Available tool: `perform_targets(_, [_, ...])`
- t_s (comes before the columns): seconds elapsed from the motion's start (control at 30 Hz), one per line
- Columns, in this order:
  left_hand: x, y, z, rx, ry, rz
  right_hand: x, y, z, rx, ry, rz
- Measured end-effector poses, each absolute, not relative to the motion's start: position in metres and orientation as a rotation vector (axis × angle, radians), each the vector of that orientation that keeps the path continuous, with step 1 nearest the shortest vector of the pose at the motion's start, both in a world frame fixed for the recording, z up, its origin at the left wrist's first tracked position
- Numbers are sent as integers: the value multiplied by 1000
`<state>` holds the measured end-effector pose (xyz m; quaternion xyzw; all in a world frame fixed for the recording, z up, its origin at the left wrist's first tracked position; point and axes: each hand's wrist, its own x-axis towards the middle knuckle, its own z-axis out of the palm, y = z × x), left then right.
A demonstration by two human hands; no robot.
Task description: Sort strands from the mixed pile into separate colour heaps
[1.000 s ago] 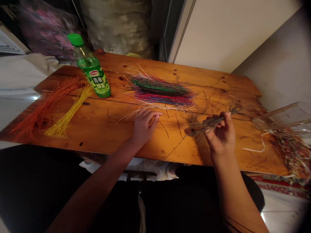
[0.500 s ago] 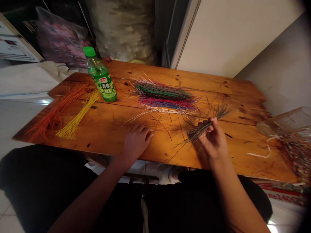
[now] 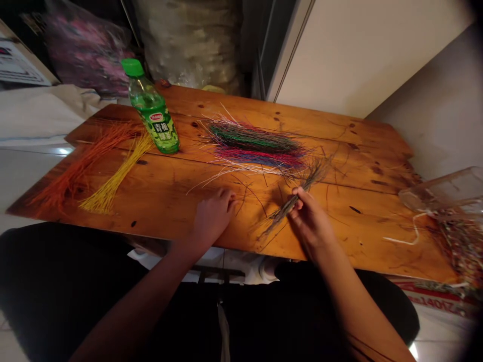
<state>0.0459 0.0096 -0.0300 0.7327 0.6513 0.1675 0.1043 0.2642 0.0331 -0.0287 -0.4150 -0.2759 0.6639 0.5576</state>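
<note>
My right hand (image 3: pixel 311 216) is closed around the middle of a bundle of thin dark grey strands (image 3: pixel 281 213), held just above the wooden table. The bundle slants, its frayed ends fanning out past the fingers on both sides. Resting on the tabletop, my left hand (image 3: pixel 215 213) has its fingers curled in. Whether a thin strand is pinched there I cannot make out. Beyond both hands lies a pile of green, red, blue and dark strands (image 3: pixel 256 141), with loose white strands (image 3: pixel 241 168) along its near side. A few dark strands are scattered between the hands.
An orange bundle (image 3: pixel 83 166) and a yellow bundle (image 3: pixel 116 176) lie at the left of the table (image 3: pixel 181 221). Behind them stands a green-capped drink bottle (image 3: pixel 154 113). On the right are a clear plastic container (image 3: pixel 441 188) and a mass of mixed strands (image 3: pixel 462 246).
My right hand has moved left and turned the grey bundle, so it slants more steeply. My left hand stays on the table, fingers still curled. The view has shifted slightly.
</note>
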Motion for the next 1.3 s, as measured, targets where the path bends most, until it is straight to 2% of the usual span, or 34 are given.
perform_targets(0.13, [44, 10, -31, 2161, 1940, 460, 259, 31, -34, -1035, -729, 1484])
perform_targets(0.73, [50, -8, -5, 2262, 2035, 41, 258, 32, -36, -1073, -737, 1536])
perform_targets(0.97, [53, -21, -11, 2534, 1886, 268, 259, 33, -38, -1065, -700, 1537])
perform_targets(1.3, [52, -63, -26, 2554, 1795, 98, 259, 35, -37, -1074, -734, 1530])
